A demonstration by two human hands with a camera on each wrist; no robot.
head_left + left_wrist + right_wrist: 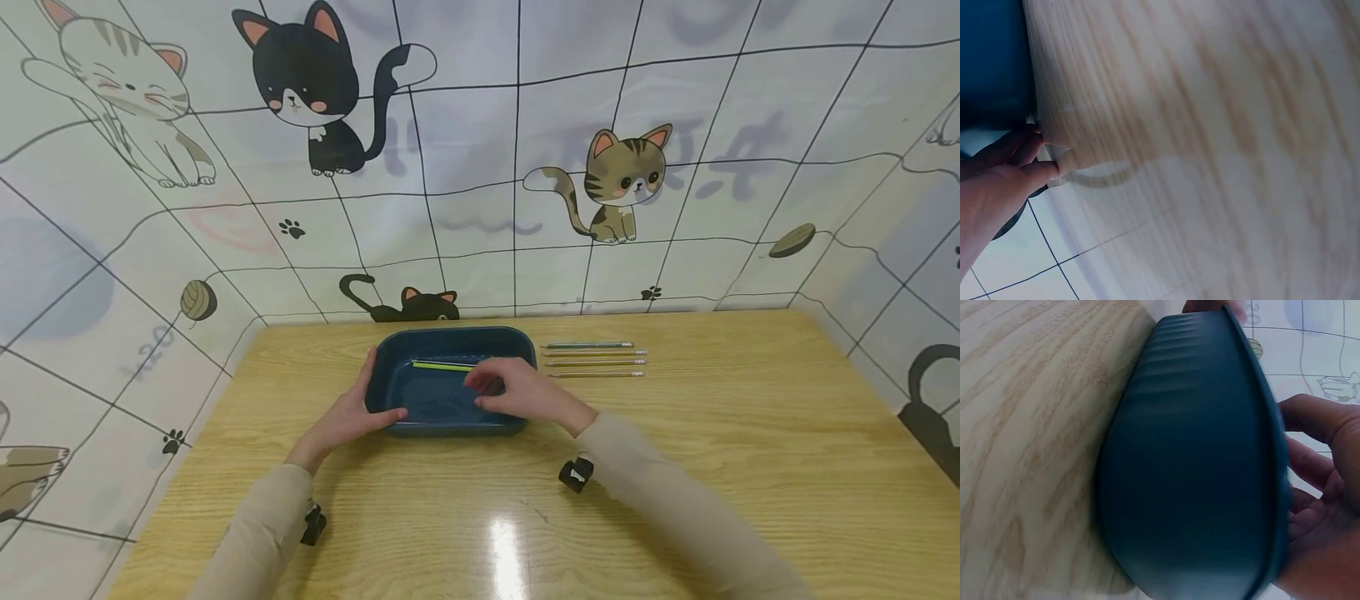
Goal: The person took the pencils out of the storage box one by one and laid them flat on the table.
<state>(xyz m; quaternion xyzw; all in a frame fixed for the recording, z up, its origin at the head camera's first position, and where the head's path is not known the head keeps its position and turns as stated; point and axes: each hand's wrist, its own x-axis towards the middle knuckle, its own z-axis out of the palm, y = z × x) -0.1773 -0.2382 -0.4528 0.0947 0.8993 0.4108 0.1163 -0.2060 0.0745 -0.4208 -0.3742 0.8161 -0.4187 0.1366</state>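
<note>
My left hand (356, 410) grips the left end of a dark blue rectangular tray (442, 429), its thumb over the front rim and its fingers along the outer side. A slim lime-green pencil (438, 365) lies inside, with a dark line along its back edge. Over the tray's right half hovers my right hand (521, 389), fingers loosely bent and thumb apart from them. Its fingertips overlap the green pencil's right end, which is hidden. In the right wrist view, those fingers (1313, 419) show beyond the tray wall (1191, 450), with nothing seen between them.
Several pencils lie side by side right of the tray: a greenish one (588, 345) at the back and yellowish ones (596, 363) before it. All are on a light wooden table (420, 517). A cat-patterned sheet (480, 233) rises behind the table.
</note>
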